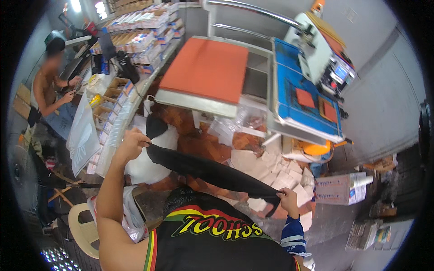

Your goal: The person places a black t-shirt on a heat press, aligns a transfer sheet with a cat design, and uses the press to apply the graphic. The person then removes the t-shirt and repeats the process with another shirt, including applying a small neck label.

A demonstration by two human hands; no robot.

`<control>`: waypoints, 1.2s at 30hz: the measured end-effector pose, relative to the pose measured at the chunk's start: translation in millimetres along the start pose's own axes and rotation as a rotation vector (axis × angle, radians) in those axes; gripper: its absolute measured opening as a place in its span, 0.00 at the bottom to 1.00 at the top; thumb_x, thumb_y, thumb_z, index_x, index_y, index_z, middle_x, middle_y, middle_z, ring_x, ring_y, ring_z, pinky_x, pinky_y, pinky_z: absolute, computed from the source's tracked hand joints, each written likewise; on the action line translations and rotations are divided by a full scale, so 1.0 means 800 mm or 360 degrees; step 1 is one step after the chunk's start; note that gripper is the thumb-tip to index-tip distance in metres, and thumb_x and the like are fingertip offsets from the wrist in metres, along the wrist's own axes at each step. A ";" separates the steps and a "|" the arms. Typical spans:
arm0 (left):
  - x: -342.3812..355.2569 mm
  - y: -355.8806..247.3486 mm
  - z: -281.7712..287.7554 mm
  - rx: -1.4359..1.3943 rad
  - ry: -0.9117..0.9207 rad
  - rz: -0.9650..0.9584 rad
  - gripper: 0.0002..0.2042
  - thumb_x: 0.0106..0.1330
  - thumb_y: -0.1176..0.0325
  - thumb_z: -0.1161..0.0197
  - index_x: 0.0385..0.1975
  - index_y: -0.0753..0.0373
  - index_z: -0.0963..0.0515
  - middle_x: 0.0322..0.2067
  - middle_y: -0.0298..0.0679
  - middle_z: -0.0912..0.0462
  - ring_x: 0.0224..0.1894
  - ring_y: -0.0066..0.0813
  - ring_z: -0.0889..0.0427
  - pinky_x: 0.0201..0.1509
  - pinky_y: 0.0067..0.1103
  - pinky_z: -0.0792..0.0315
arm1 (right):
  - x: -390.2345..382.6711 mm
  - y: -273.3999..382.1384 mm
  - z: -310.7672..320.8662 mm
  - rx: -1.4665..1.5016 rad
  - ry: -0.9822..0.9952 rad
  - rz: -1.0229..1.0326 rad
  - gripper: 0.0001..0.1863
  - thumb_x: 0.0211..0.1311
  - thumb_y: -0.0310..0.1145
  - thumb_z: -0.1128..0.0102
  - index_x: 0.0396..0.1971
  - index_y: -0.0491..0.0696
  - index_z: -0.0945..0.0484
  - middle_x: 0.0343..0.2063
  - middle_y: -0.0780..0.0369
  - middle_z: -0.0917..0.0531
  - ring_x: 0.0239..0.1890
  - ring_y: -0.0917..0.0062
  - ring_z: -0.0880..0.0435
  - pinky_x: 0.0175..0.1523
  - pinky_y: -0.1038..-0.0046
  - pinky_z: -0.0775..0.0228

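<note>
A long, narrow piece of black cloth is stretched slantwise in front of my body, its kind not clear. At its upper left end my left hand grips it with the fingers closed. My right hand pinches the other end, and a short tail of the cloth droops below the fingers. Just beyond my left hand shows a rounded black patch above a white bag; I cannot tell whether it belongs to the cloth.
Ahead is a press table with an orange-red pad, beside a blue printing bed. White sheets litter the floor. Boxes are stacked on the left-hand table, where another person sits. A carton stands at the right.
</note>
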State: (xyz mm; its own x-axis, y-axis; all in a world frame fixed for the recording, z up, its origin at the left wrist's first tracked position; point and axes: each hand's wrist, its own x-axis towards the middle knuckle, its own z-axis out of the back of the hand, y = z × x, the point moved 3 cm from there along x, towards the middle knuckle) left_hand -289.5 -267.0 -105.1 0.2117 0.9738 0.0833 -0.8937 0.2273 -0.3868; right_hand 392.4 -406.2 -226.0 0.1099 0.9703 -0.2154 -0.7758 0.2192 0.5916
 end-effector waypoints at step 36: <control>0.874 0.304 -0.003 -0.0784 -0.0508 0.1158 0.11 0.71 0.68 0.33 0.37 0.73 0.14 0.29 0.47 0.10 0.26 0.32 0.09 0.24 0.22 0.16 | 0.917 0.457 0.082 -0.0219 -0.0660 -0.0577 0.18 0.57 0.34 0.45 0.36 0.35 0.14 0.30 0.48 0.10 0.37 0.56 0.09 0.50 0.59 0.19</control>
State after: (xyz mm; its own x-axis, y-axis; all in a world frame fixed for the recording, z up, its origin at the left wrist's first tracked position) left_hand -357.9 469.3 -143.4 -0.5183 0.8478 -0.1122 -0.4800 -0.3969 -0.7824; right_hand 230.1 392.5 -116.8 0.5977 0.8004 -0.0465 -0.7138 0.5576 0.4237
